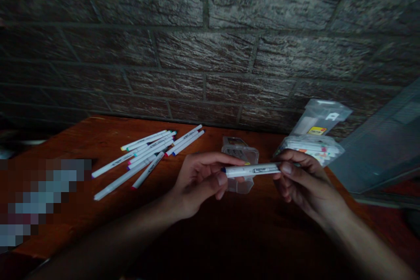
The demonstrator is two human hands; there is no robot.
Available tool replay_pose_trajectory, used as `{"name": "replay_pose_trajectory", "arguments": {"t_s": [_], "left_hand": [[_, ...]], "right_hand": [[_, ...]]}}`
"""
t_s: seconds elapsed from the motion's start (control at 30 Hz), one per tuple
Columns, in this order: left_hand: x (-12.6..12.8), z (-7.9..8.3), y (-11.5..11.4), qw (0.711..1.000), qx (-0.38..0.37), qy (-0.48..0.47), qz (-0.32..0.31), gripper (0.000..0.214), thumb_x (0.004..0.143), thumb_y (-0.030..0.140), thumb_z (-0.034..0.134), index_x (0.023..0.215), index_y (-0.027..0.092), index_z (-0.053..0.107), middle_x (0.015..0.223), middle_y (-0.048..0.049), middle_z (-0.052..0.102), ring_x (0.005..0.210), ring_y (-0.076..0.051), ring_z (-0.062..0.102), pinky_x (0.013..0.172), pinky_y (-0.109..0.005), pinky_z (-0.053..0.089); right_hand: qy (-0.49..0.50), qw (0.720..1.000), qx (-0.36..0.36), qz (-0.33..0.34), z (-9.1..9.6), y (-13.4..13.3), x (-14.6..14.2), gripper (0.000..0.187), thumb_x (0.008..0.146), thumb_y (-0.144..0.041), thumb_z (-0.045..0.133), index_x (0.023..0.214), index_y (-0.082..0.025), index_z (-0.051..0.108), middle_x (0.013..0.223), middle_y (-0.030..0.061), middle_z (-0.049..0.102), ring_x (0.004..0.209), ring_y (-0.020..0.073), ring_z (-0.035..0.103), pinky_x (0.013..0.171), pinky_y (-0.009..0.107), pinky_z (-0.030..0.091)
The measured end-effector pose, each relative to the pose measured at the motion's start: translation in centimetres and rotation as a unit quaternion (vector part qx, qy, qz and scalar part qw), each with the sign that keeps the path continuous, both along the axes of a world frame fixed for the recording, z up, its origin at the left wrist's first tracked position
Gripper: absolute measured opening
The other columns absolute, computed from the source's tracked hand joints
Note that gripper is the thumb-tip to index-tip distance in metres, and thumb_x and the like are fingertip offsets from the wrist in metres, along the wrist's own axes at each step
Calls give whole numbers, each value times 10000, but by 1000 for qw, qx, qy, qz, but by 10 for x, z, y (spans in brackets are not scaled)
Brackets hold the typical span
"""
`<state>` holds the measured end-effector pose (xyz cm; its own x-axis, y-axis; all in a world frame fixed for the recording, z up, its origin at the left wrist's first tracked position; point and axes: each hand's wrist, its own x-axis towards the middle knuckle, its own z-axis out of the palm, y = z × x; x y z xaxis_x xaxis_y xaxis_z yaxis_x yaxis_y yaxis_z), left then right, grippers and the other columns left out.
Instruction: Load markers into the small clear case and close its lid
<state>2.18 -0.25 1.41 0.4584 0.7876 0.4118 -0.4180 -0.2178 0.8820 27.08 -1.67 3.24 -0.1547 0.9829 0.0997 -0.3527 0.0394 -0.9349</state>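
A white marker (251,169) with a dark blue end lies level between my two hands, above the table. My left hand (205,177) pinches its blue end between thumb and fingers. At the other end, my right hand (300,175) grips the marker with thumb and fingertips, covering that tip. Just behind the marker sits a small clear plastic case (241,151), partly hidden by my left hand. Beyond my right hand stands an open clear plastic case (328,116) with several markers (323,151) in its lower part.
On the left of the wooden table (105,133), several loose white markers (152,151) with coloured ends lie in a pile. A textured block wall (203,52) rises behind the table. A grey translucent panel (380,140) stands at the right edge. A blurred-out patch covers the lower left.
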Motion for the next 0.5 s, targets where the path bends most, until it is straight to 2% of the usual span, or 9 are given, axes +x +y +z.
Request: {"name": "replay_pose_trajectory", "arguments": {"t_s": [0.13, 0.27, 0.4, 0.5], "left_hand": [[4, 4, 2, 997, 7, 35, 66, 232, 928, 316, 762, 1107, 173, 805, 648, -14, 689, 458, -71, 509, 444, -192, 381], [5, 7, 4, 993, 13, 42, 105, 221, 914, 330, 779, 1059, 164, 791, 576, 21, 631, 436, -74, 496, 425, -192, 369], [6, 8, 3, 993, 23, 28, 113, 202, 901, 297, 790, 1046, 156, 782, 616, 10, 666, 439, -71, 495, 418, -189, 385], [7, 10, 2, 992, 48, 7, 116, 148, 887, 210, 788, 1022, 149, 784, 663, -3, 702, 464, -66, 512, 434, -174, 410]], "right_hand": [[2, 1000, 18, 3, 0, 0, -1, 215, 727, -302, 958, 872, -218, 822, 656, 12, 787, 386, 103, 632, 351, 162, 530], [-10, 1000, 25, 10, 0, -1, -2, 240, 727, -295, 959, 930, -226, 851, 709, 30, 801, 415, 100, 638, 365, 160, 536], [-50, 998, 39, -1, -1, -2, -2, 232, 733, -329, 954, 929, -247, 861, 650, 13, 767, 430, 100, 634, 391, 164, 532], [-125, 987, 95, -30, -2, 0, -2, 170, 754, -298, 934, 900, -247, 863, 638, 3, 761, 462, 90, 640, 440, 150, 529]]}}
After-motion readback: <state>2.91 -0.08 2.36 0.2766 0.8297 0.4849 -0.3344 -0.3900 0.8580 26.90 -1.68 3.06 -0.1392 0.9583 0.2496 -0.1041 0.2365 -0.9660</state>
